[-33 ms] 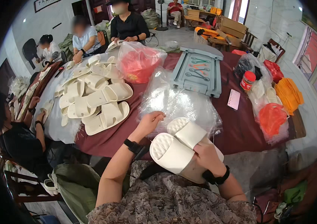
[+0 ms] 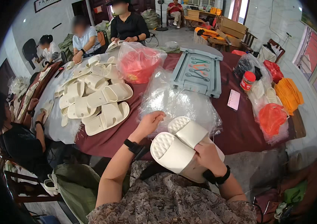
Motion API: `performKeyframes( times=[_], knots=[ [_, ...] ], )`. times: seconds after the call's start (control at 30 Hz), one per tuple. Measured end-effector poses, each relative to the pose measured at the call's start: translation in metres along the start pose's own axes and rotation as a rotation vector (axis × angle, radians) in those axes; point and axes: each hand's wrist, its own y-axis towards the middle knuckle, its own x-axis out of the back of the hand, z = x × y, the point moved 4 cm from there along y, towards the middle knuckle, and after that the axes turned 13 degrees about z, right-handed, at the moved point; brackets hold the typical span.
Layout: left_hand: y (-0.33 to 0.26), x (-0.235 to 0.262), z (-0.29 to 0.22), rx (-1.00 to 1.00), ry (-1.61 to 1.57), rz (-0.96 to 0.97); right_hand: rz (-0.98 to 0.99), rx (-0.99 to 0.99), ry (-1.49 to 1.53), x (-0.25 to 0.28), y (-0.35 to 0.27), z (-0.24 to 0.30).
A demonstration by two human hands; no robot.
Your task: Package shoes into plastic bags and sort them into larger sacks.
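My right hand (image 2: 207, 154) grips a pair of cream slippers (image 2: 171, 151) held side by side over my lap at the table's front edge. Quilted insoles show at their toe ends, and their far halves are partly covered by my hand and wrist. My left hand (image 2: 151, 122) hovers at the near left of a stack of clear plastic bags (image 2: 182, 102), its thumb and fingertips pressed together. Whether a bag edge is pinched there is too fine to make out. Left of that, a heap of matching slippers (image 2: 106, 93) lies on the table.
Behind the bags stands a grey plastic folding stool (image 2: 197, 69), with a red bag in clear plastic (image 2: 139, 63) to its left. A pink card (image 2: 233, 99), red-lidded jar (image 2: 247, 80) and orange cloths (image 2: 289, 95) lie right. Several people sit along the left and far sides.
The slippers in my right hand have shifted very slightly to the right. My left hand looks the same.
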Motion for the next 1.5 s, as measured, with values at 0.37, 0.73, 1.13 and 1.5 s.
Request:
performKeyframes(
  times=[0.37, 0.73, 1.13, 1.5],
  knots=[
    [-0.001, -0.039, -0.039, -0.170, 0.163, 0.263, -0.011, 0.068, 0.145, 0.039, -0.004, 0.023],
    [-0.004, -0.069, -0.036, -0.123, 0.235, 0.236, -0.073, -0.299, 0.047, 0.029, -0.036, -0.022],
    [0.007, -0.063, -0.022, 0.079, -0.361, 0.481, 0.140, 0.081, -0.140, 0.009, -0.027, 0.027],
    [-0.027, -0.048, -0.108, -0.299, 0.552, 0.191, -0.068, -0.338, -0.104, 0.017, -0.027, -0.018]
  ],
)
